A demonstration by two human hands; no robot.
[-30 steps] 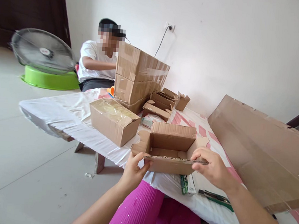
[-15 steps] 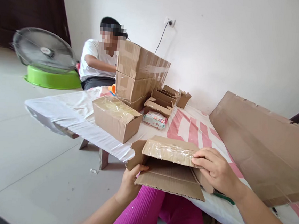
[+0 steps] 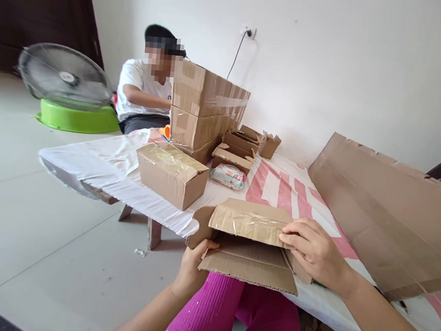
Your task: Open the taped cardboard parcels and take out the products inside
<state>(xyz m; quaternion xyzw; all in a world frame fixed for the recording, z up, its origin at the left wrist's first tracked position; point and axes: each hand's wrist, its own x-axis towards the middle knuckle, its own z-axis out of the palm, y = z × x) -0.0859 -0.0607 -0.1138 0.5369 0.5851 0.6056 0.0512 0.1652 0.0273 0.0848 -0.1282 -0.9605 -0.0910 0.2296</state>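
Observation:
An open cardboard box (image 3: 248,269) lies at the near edge of the cloth-covered table, above my lap, its open end facing me. Clear tape covers its upper flap. My left hand (image 3: 193,263) grips the left side of the box, thumb at the opening. On the right, my right hand (image 3: 309,250) has its fingertips on the taped upper flap and its other fingers along the side. The lower flap juts towards me. A closed, taped cardboard box (image 3: 171,176) sits beyond it to the left, beside a wet wipes pack (image 3: 228,176).
Taped boxes (image 3: 210,103) are stacked at the back, before a seated person (image 3: 142,86) in a cap. Smaller open boxes (image 3: 237,149) stand beside the stack. A large cardboard sheet (image 3: 386,216) leans at right. A fan (image 3: 66,77) rests over a green basin (image 3: 78,117).
Almost nothing differs. My right hand and the flap under its fingertips have shifted slightly left, and the view has moved a little.

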